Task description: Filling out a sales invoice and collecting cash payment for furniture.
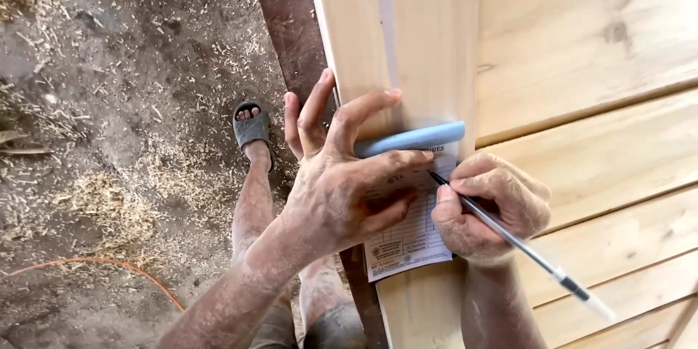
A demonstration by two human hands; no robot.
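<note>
Head view, looking down:

- Left hand [342,182]: lay flat with fingers spread, pressing the printed pad down on the plank; gripped nothing, thumb and fingers splayed wide; skin dusted with sawdust.
- Right hand [491,207]: closed in a writing grip around the pen, fingers curled tight on the barrel; rested on the plank just right of the pad.
- Pen [509,236]: slim, dark barrel with clear rear end; tip touched the upper right part of the pad; barrel slanted down to the right.
- Printed pad [414,243]: white ruled form sheet with red lettering at its lower edge; blue cover [414,138] rolled back at the top; lay on the plank, between the two hands.
- Plank [407,36]: pale planed timber, running from top to bottom of the view; bore the pad and both hands.
- Stacked boards [603,73]: pale wood with visible grain, lying to the right, beside the plank.
- Dark beam [291,22]: brown, running under the plank's left edge.
- Floor [109,102]: bare grey earth, strewn with sawdust and shavings.
- Orange cable [109,265]: lay across the floor at lower left.
- Foot in grey sandal [252,131]: stood on the floor, left of the beam.
</note>
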